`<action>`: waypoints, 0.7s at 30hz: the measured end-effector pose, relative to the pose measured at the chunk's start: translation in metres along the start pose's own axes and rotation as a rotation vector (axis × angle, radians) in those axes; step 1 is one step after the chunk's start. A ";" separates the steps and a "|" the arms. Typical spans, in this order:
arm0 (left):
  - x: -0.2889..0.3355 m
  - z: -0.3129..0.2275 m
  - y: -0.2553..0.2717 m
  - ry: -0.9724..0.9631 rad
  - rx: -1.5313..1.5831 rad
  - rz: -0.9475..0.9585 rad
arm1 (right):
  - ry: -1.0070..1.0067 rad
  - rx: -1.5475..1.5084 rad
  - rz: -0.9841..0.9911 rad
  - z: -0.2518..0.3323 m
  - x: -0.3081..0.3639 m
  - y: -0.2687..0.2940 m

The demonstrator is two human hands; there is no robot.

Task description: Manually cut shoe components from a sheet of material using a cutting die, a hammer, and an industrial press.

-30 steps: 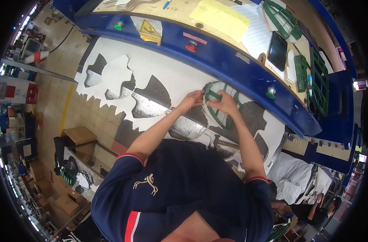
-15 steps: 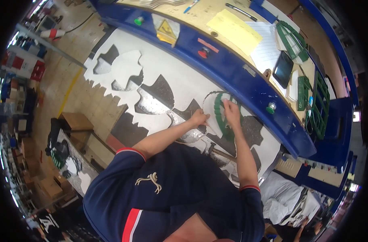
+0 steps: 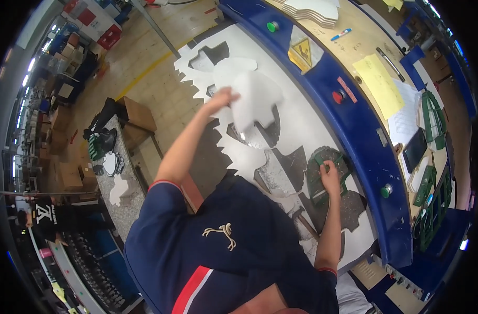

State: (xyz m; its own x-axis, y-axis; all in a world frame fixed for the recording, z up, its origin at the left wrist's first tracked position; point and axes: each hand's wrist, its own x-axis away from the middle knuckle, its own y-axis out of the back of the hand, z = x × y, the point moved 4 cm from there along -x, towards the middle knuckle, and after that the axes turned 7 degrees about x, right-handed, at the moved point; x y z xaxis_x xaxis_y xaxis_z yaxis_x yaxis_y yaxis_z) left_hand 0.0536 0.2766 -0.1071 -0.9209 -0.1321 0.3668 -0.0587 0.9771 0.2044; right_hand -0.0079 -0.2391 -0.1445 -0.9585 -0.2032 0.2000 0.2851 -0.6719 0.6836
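Over the far left part of a white sheet [image 3: 296, 118] full of cut-out holes, my left hand [image 3: 223, 100] grips a white cut piece [image 3: 252, 99], both smeared by motion. That piece hangs over more white shapes, and its lower edge covers part of a hole. My right hand [image 3: 330, 177] pinches the edge of a green cutting die [image 3: 323, 157] on the dark surface showing through the sheet, at the right. Near my body lies a hammer [image 3: 306, 222] with a wooden handle, partly hidden by my shirt.
Beyond the sheet runs a blue machine beam [image 3: 307, 83] with green and red buttons. Its shelf carries a stack of white pieces [image 3: 315, 13], yellow paper [image 3: 380, 86], a phone [image 3: 414, 150] and more green dies [image 3: 432, 118]. A speckled side table [image 3: 129, 206] stands at left.
My left hand has moved far left, carrying a white piece away from the die. My right hand still holds the die, which now lies over dark surface. The view has turned.
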 end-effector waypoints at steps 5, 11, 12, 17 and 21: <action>-0.085 0.043 0.118 -0.098 -0.372 -0.276 | -0.056 0.396 0.008 0.013 -0.007 -0.001; -0.115 0.059 0.080 -0.006 -0.115 -0.327 | -0.330 0.227 0.041 0.015 0.006 -0.008; -0.127 0.065 0.083 -0.017 -0.061 -0.358 | -0.256 0.216 0.027 0.001 0.010 -0.011; -0.123 0.049 0.085 -0.176 0.204 -0.360 | -0.388 0.249 0.090 0.058 -0.013 -0.007; -0.170 0.036 0.166 -0.298 0.059 -0.507 | -0.343 0.218 0.033 0.113 -0.056 -0.020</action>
State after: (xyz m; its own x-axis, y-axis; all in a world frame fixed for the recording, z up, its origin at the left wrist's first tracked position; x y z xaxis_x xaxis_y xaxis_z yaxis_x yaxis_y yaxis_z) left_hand 0.1864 0.4667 -0.1680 -0.8402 -0.5411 -0.0361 -0.5336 0.8129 0.2336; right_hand 0.0398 -0.1334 -0.0898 -0.9052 0.0516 0.4218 0.3439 -0.4944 0.7983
